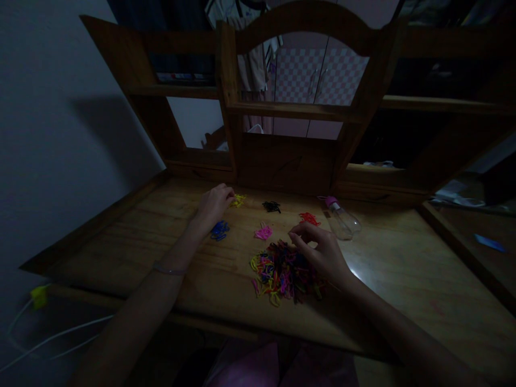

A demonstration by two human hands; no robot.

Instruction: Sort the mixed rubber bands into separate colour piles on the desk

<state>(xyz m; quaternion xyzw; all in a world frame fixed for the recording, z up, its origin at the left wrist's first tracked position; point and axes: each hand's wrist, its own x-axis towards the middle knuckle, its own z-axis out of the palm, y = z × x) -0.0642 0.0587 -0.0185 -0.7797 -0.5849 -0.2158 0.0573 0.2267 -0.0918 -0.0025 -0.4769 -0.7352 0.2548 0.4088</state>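
My left hand [216, 203] reaches to the small yellow pile of elastic bands [238, 200], its fingertips pinched together at the pile's left edge. Whatever lies between them is too small to make out. Just below that wrist is a blue pile of bands [220, 230]. Over the right part of a large mixed-colour heap of bands [278, 273] hovers my right hand [318, 247], thumb and forefinger closed in a pinch; anything in it cannot be made out. Pink bands [263, 231], black bands [271, 206] and red bands [309, 219] form separate small piles.
A clear bulb-shaped bottle [345, 221] with a purple cap lies on the wooden desk [193, 285], right of the red pile. Along the back rises a wooden shelf unit [298, 111]. A wall stands at left; white cables [56, 337] hang beside the desk's front left.
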